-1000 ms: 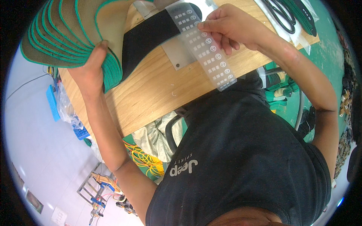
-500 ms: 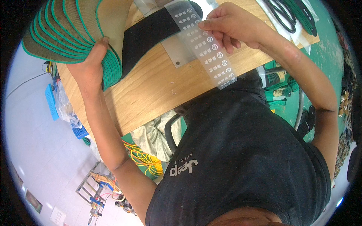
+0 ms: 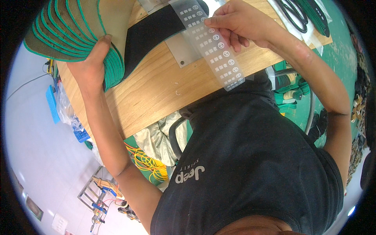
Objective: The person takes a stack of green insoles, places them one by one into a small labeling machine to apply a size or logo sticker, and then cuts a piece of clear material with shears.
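Observation:
My left hand point(image 3: 92, 64) is closed around a fanned stack of insoles point(image 3: 72, 29), tan on the face with green edges, held up at the table's left end. A black insole point(image 3: 150, 37) lies lengthwise beside the stack, its far right end under a clear strip of white printed labels point(image 3: 214, 49). My right hand point(image 3: 244, 23) pinches the strip's edge between thumb and forefinger, the other fingers curled. The strip slants across the insole and a flat metal plate point(image 3: 181, 53), and its lower end reaches the table's near edge.
The wooden table point(image 3: 145, 96) runs diagonally in front of me. At its far right lie black cords point(image 3: 291, 17) and more dark insoles point(image 3: 313, 17). Below are a chair point(image 3: 176, 137), a pale cloth point(image 3: 152, 139) and yellow cables point(image 3: 150, 166). A blue basket point(image 3: 81, 135) stands off the left edge.
The whole view has shifted slightly. Both hands keep the same hold on the insoles and the label strip, with hardly any movement.

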Demonstrator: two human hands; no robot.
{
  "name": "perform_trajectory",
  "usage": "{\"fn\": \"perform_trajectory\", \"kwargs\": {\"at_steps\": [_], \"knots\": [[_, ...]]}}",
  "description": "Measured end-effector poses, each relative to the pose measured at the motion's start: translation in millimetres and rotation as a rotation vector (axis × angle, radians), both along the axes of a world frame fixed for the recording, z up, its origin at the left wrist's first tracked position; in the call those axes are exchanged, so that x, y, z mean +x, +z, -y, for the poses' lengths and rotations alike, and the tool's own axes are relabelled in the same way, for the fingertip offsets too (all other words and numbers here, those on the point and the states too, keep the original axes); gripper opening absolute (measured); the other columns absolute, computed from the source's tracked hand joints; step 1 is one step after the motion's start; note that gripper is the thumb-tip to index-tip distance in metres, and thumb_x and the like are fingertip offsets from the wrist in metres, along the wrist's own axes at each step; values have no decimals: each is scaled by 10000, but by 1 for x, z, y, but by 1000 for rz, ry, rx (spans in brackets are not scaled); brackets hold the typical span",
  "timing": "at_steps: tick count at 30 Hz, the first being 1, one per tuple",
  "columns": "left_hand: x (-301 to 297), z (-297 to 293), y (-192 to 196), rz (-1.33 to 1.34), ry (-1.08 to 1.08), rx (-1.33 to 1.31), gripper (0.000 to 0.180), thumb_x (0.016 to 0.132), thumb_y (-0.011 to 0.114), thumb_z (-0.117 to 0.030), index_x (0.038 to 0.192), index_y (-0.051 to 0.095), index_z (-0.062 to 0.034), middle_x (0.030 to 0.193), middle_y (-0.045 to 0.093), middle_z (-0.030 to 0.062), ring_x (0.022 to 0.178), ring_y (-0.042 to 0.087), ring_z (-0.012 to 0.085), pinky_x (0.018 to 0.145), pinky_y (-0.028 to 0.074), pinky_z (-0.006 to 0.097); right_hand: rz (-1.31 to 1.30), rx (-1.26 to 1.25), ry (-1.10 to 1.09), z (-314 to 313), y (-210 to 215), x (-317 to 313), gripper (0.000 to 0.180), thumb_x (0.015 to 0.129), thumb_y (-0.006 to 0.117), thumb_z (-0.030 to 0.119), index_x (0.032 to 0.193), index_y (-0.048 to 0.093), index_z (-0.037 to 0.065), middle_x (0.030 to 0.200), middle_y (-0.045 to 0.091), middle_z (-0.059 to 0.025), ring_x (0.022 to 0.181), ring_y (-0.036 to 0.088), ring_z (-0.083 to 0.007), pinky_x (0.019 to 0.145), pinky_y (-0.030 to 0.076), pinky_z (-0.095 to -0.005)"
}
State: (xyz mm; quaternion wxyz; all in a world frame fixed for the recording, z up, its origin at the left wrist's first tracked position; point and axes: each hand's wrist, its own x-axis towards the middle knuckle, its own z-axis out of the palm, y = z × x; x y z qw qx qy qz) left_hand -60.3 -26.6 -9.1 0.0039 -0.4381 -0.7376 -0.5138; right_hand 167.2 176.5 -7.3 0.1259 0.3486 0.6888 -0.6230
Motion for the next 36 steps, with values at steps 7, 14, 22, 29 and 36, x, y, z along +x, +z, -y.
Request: {"fn": "perform_trajectory", "kwargs": {"at_steps": [7, 14, 22, 29, 36], "knots": [[0, 3, 0, -6, -6, -15, 485, 656, 740, -37, 1111, 585, 29, 1089, 622, 107, 995, 582, 222, 925, 434, 358, -8, -46, 10, 0, 8, -1, 300, 940, 529, 187, 724, 613, -4, 588, 626, -75, 425, 583, -141, 370, 415, -245], [4, -1, 1, -36, -20, -36, 445, 638, 758, -105, 1043, 615, 13, 1024, 639, 92, 924, 595, 197, 856, 458, 325, -76, 127, 1, 10, -2, 2, 293, 943, 541, 236, 800, 618, -9, 557, 607, -57, 363, 534, -75, 291, 314, -161], [2, -3, -1, 13, 0, -20, 403, 654, 755, -112, 1010, 623, 23, 973, 648, 93, 888, 599, 185, 844, 458, 313, -100, 127, -49, 11, -5, 7, 371, 913, 583, 337, 795, 628, -12, 584, 603, -52, 364, 532, -77, 295, 291, -162], [1, -2, 2, 35, -3, -6, 378, 668, 747, -93, 1006, 624, 24, 978, 648, 86, 883, 600, 184, 841, 459, 314, -140, 126, -48, 10, -6, 7, 339, 909, 581, 296, 769, 621, -10, 599, 602, -64, 369, 540, -85, 292, 302, -158], [4, -4, 3, -6, 45, -48, 392, 658, 739, -74, 1019, 620, 21, 997, 644, 91, 903, 602, 195, 852, 460, 322, -136, 112, -36, 10, -6, 7, 291, 904, 575, 246, 778, 616, -14, 617, 601, -65, 373, 546, -92, 289, 310, -162]]}}
